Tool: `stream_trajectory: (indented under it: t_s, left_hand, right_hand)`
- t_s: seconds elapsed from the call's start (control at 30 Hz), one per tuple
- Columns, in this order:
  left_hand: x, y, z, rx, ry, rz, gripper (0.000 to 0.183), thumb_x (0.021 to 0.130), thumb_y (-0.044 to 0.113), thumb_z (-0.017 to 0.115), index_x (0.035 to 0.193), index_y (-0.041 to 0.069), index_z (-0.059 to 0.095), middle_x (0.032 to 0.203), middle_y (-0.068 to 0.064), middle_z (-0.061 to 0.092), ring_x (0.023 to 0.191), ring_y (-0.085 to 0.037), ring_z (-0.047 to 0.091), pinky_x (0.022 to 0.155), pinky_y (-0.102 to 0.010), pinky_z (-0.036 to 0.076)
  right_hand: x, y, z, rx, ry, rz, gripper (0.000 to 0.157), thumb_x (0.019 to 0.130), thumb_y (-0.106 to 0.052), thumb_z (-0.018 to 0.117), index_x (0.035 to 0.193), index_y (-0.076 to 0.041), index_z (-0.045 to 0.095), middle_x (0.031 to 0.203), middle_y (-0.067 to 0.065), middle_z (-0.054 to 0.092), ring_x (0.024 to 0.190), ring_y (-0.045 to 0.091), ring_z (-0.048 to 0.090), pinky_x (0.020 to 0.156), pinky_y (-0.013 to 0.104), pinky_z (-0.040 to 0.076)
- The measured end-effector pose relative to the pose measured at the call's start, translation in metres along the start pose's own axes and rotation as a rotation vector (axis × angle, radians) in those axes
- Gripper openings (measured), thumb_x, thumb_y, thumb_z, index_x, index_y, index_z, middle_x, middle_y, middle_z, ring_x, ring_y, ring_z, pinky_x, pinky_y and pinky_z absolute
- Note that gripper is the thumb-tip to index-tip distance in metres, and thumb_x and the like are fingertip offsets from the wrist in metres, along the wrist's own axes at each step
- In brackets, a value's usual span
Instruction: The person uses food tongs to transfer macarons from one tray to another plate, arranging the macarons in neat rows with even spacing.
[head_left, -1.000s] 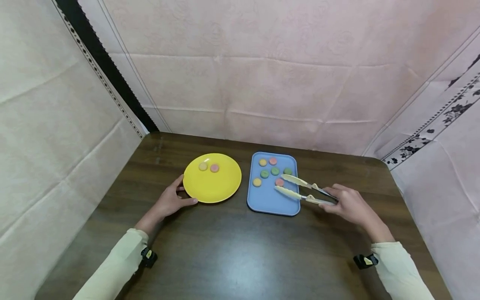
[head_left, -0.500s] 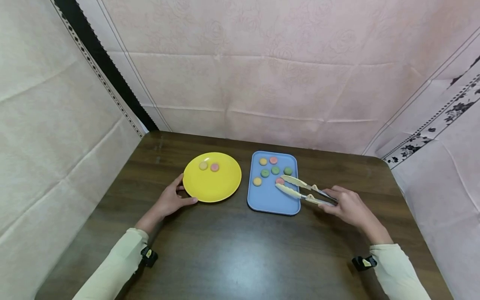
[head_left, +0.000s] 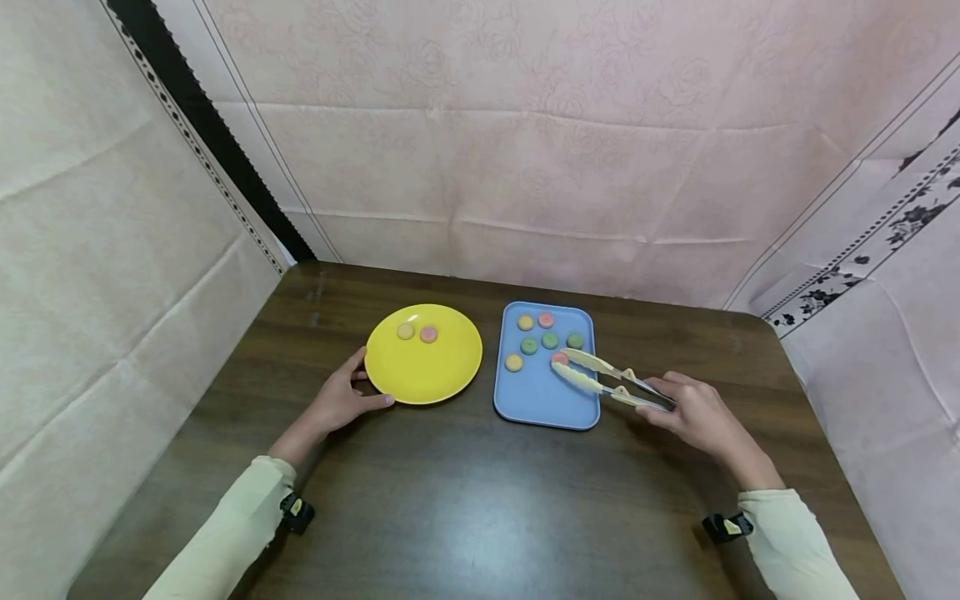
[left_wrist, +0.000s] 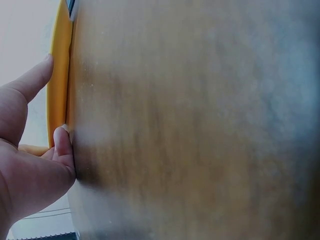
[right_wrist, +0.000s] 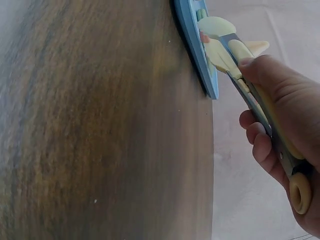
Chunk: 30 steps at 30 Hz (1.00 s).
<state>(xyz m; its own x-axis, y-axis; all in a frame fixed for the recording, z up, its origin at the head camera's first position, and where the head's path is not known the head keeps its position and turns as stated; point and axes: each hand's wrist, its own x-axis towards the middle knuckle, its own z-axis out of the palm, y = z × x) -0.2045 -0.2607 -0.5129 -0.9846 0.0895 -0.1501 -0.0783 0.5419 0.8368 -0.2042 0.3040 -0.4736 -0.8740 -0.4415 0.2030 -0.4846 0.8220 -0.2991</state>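
My right hand (head_left: 693,412) grips a pair of cream-tipped metal tongs (head_left: 622,394) that reach over the blue tray (head_left: 551,408). The tong tips stand on either side of a small round pink disc (head_left: 558,358), partly covering it. In the right wrist view the thumb lies along one arm of the tongs (right_wrist: 265,105), fingers curled round the other. My left hand (head_left: 341,404) holds the yellow plate (head_left: 420,375) at its left rim, thumb at the near edge. The left wrist view shows fingers at the side of the plate (left_wrist: 60,75).
On the plate lie a pale yellow disc (head_left: 406,332) and a pink disc (head_left: 428,334). Several green, yellow and pink discs rest in the upper part of the tray, such as a green disc (head_left: 550,341). Dark wooden table (head_left: 465,500); cloth walls (head_left: 487,183) behind and beside it.
The tong tips have drawn closer together around the pink disc, the nearer one moving up toward it. The left hand and plate have stayed put.
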Motion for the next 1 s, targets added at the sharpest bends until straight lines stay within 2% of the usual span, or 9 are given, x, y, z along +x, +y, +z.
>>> stream_trajectory:
  t_s: [0.27, 0.43, 0.63, 0.87, 1.0]
  left_hand:
    - [0.000, 0.002, -0.001, 0.008, -0.003, -0.009, 0.111, 0.084, 0.030, 0.086, 0.164, 0.006, 0.014, 0.144, -0.025, 0.047, 0.125, -0.037, 0.053, 0.096, -0.046, 0.052]
    - [-0.001, 0.001, -0.001, 0.009, -0.009, -0.021, 0.112, 0.085, 0.030, 0.086, 0.164, 0.004, 0.011, 0.145, -0.025, 0.046, 0.127, -0.037, 0.052, 0.098, -0.048, 0.051]
    - [0.001, -0.001, -0.001, 0.006, -0.013, -0.022, 0.113, 0.084, 0.032, 0.086, 0.164, 0.004, 0.011, 0.145, -0.025, 0.046, 0.127, -0.037, 0.052, 0.099, -0.049, 0.050]
    - [0.001, -0.001, -0.001, 0.013, -0.010, -0.017, 0.113, 0.085, 0.033, 0.086, 0.164, 0.004, 0.011, 0.147, -0.026, 0.045, 0.129, -0.038, 0.051, 0.100, -0.050, 0.049]
    - [0.001, -0.001, -0.002, 0.014, -0.016, -0.026, 0.113, 0.085, 0.034, 0.086, 0.164, 0.004, 0.011, 0.150, -0.025, 0.042, 0.130, -0.038, 0.049, 0.101, -0.050, 0.048]
  right_hand:
    - [0.013, -0.007, 0.000, 0.046, 0.115, -0.056, 0.043, 0.086, -0.024, 0.084, 0.117, 0.003, 0.074, 0.080, -0.003, 0.055, 0.063, 0.008, 0.042, 0.054, 0.025, 0.039]
    - [0.031, -0.019, 0.002, 0.104, 0.152, -0.083, 0.040, 0.086, -0.023, 0.084, 0.116, 0.002, 0.075, 0.082, -0.001, 0.059, 0.064, 0.008, 0.046, 0.053, 0.024, 0.041]
    - [0.050, -0.034, 0.007, 0.148, 0.149, -0.097, 0.041, 0.086, -0.024, 0.084, 0.117, 0.001, 0.075, 0.087, 0.002, 0.064, 0.067, 0.011, 0.050, 0.055, 0.025, 0.044]
    - [0.073, -0.050, 0.013, 0.201, 0.089, -0.118, 0.045, 0.087, -0.022, 0.083, 0.122, 0.004, 0.072, 0.087, 0.005, 0.063, 0.068, 0.013, 0.049, 0.054, 0.024, 0.043]
    - [0.085, -0.058, 0.017, 0.193, 0.055, -0.114, 0.048, 0.087, -0.022, 0.083, 0.125, 0.004, 0.071, 0.091, 0.007, 0.065, 0.071, 0.014, 0.052, 0.057, 0.025, 0.045]
